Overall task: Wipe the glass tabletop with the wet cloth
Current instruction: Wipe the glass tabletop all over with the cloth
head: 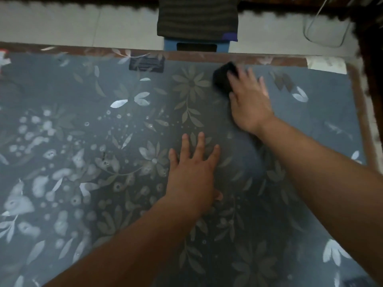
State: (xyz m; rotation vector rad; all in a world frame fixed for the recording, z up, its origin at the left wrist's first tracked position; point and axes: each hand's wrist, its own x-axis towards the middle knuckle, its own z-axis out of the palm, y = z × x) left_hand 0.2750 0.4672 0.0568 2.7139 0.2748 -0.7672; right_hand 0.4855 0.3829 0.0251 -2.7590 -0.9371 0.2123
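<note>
Mid-wipe: right hand (248, 102), grip wide, is pressing the cloth (221, 79) flat on the worktop's (310, 141) upper right; I'm guessing it's needing a leftward sweep next.

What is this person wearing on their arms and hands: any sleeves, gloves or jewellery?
No sleeves show anywhere up to the frame edge. The left hand and right hand are ungloved, with no watch or bracelet at either wrist. The left shows no rings; the right is too blurred to tell.
</note>
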